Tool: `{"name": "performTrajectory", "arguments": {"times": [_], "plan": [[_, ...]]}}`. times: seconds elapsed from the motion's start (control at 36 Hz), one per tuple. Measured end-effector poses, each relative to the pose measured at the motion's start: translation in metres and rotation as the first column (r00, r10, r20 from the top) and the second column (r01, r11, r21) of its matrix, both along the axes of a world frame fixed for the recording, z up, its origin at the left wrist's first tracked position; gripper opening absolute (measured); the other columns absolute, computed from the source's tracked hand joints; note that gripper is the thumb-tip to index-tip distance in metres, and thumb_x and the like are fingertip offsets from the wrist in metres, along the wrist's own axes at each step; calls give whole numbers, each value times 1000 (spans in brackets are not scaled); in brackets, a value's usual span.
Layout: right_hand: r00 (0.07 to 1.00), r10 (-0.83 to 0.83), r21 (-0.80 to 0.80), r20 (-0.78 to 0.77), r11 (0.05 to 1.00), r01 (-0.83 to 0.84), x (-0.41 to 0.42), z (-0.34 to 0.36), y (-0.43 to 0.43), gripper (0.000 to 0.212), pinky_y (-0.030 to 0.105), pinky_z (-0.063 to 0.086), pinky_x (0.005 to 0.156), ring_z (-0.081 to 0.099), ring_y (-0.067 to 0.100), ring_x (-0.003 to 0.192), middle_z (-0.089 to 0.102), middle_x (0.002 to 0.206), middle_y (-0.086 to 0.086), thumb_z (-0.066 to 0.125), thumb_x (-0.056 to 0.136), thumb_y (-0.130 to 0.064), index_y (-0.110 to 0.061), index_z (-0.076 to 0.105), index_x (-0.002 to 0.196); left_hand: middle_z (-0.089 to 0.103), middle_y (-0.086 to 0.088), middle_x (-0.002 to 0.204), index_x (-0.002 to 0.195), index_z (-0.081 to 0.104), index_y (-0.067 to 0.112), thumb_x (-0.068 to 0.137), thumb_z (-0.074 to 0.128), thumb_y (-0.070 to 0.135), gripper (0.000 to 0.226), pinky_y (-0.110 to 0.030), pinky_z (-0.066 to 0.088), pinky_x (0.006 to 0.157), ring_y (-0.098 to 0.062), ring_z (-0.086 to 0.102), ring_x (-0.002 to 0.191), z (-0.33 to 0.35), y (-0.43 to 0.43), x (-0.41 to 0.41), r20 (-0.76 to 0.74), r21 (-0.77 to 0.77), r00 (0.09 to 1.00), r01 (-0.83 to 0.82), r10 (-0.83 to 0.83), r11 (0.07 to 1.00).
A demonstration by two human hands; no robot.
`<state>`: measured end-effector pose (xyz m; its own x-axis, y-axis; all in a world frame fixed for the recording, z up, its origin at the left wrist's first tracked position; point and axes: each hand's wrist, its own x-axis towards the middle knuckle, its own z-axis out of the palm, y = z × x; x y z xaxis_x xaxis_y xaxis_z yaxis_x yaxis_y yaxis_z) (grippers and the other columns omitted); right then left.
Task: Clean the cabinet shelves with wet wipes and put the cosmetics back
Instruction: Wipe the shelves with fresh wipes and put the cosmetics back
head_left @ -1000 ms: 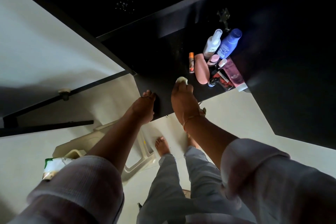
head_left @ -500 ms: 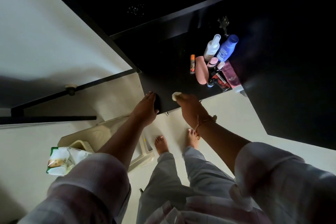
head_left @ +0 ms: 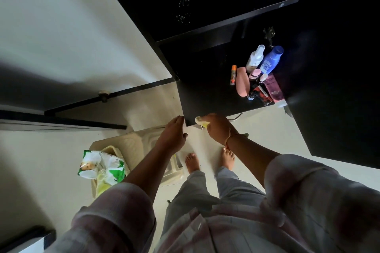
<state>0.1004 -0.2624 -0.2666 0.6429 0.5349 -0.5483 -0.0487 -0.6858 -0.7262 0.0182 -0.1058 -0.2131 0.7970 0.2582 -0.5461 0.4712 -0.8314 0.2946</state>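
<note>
Wipe wad (head_left: 201, 121) in R hand (head_left: 218, 127) pokes left along shelf (head_left: 205, 96) edge.

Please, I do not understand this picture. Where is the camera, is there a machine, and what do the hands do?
There is no machine here: a person works with bare hands. The camera sits on the person's head and looks down, so you see both arms, the legs and the bare feet. The left hand touches the front corner of the black shelf. The right hand holds a wet wipe at the shelf's front edge. Further back on the shelf are cosmetics: a white spray bottle, a blue bottle, a pink tube, an orange lip balm and smaller items. Lower left, a pack of wet wipes rests on a pale plastic stool.
</note>
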Motion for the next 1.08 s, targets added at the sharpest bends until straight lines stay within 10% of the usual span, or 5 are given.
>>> {"name": "performTrajectory", "arguments": {"times": [0.17, 0.44, 0.72, 0.89, 1.08], "plan": [[980, -191, 103, -59, 975, 196, 0, 40, -5, 29, 25, 53, 75, 64, 23, 93, 68, 97, 4, 58, 95, -33, -13, 69, 112, 29, -10, 155, 151, 23, 10, 92, 61, 22, 71, -33, 27, 114, -26, 28, 143, 27, 2, -2, 16, 4, 1000, -14, 14, 1000], [931, -334, 161, -148, 920, 356, 5, 90, 0, 35, 45, 54, 93, 63, 29, 107, 65, 109, 9, 60, 86, 0, -11, 64, 119, 41, -9, 149, 149, 29, 13, 90, 65, 31, 71, -29, 33, 107, -24, 40, 136, 68, 3, 17, 159, -116, 987, 34, -15, 993], [882, -439, 229, -169, 853, 469, -9, 133, 23, 39, 35, 57, 86, 62, 23, 102, 61, 114, 8, 59, 88, 5, -11, 61, 123, 40, -5, 150, 149, 30, 16, 89, 66, 36, 73, -32, 34, 108, -20, 40, 137, 90, 29, 20, 249, -269, 968, 30, 40, 963], [865, -437, 282, -249, 822, 496, -33, 147, 50, 30, 40, 56, 91, 63, 25, 106, 64, 115, 9, 62, 88, 1, -20, 64, 109, 62, 4, 124, 132, 52, 16, 83, 74, 28, 55, -9, 44, 75, -11, 63, 108, 87, 51, 3, 191, -610, 925, -151, 329, 778], [846, -386, 228, -368, 844, 485, -72, 143, 107, 27, 38, 58, 86, 67, 25, 103, 66, 114, 15, 71, 85, -4, -8, 63, 111, 71, -1, 86, 104, 64, 10, 81, 75, 9, 25, -25, 57, 70, -13, 68, 77, 76, 90, -54, 103, -754, 777, -346, 621, 558]]}}
